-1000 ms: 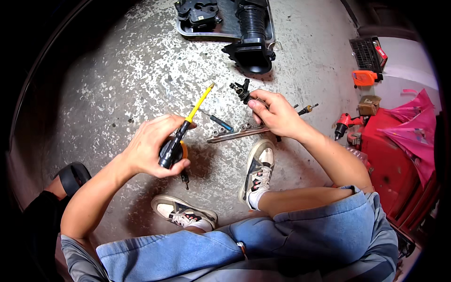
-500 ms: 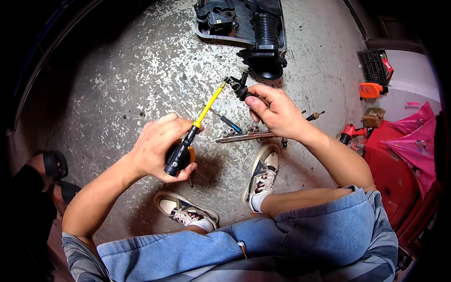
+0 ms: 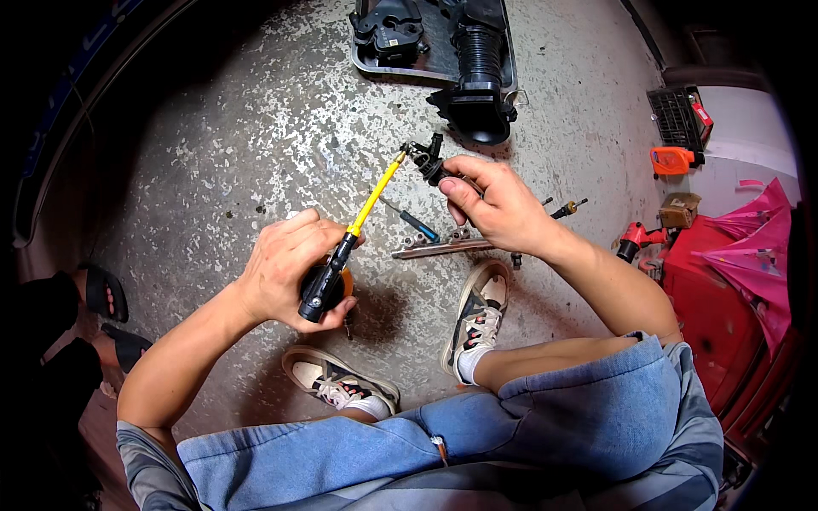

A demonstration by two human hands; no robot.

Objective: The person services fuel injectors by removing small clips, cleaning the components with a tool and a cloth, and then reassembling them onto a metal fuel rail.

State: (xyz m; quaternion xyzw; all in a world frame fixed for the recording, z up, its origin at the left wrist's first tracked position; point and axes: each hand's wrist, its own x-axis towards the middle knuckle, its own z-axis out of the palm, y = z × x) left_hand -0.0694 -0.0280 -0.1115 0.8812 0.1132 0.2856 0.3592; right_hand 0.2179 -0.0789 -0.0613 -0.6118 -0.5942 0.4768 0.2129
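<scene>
My left hand (image 3: 285, 268) is wrapped round a black handheld tool (image 3: 324, 285) that carries a long, straight yellow tube (image 3: 375, 198). Something orange shows beneath the tool, mostly hidden by my palm. The tube's metallic tip touches, or very nearly touches, the end of a small, branched black plastic part (image 3: 429, 162). That part is pinched between the thumb and fingers of my right hand (image 3: 494, 200), above the floor. Under the two hands lie a blue-and-black screwdriver (image 3: 417, 226) and a metal bar with small mounts (image 3: 443, 249).
A grey tray (image 3: 433, 66) with black parts stands ahead, a ribbed black air duct (image 3: 481, 94) hanging over its edge. To the right are a red case (image 3: 711, 289), a pink umbrella (image 3: 758, 255), a red power tool (image 3: 637, 240) and a small box (image 3: 679, 209). Another person's sandalled feet (image 3: 111, 294) are at left.
The yellow tube's tip and the black part have shifted slightly left together. Both hands keep their grip. At the left, the other person's feet have moved and show more clearly.
</scene>
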